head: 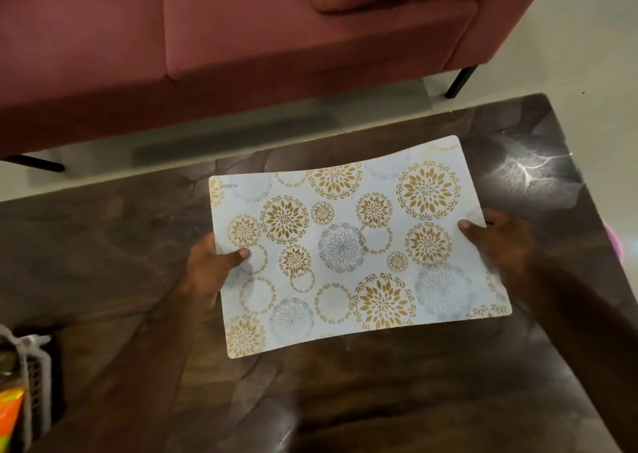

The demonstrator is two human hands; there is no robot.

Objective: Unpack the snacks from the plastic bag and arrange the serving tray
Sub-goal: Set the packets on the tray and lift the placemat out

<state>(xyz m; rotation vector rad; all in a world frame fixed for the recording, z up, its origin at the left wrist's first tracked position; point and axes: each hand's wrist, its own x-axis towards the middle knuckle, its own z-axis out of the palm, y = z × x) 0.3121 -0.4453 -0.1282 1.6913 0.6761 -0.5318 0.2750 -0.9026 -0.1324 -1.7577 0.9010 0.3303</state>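
A white placemat [345, 245] printed with gold and blue round flower patterns is held flat just over the dark marbled table [103, 245]. My left hand [214, 266] grips its left edge, thumb on top. My right hand [497, 235] grips its right edge the same way. At the lower left edge of view a white slotted basket [31, 366] holds an orange and yellow snack packet [10, 414], only partly in view. No plastic bag is in view.
A pink sofa [241, 38] on thin black legs stands beyond the table's far edge, with pale floor between them. A pink rounded object [616, 245] peeks out at the table's right edge. A bright light glare sits on the table's far right corner.
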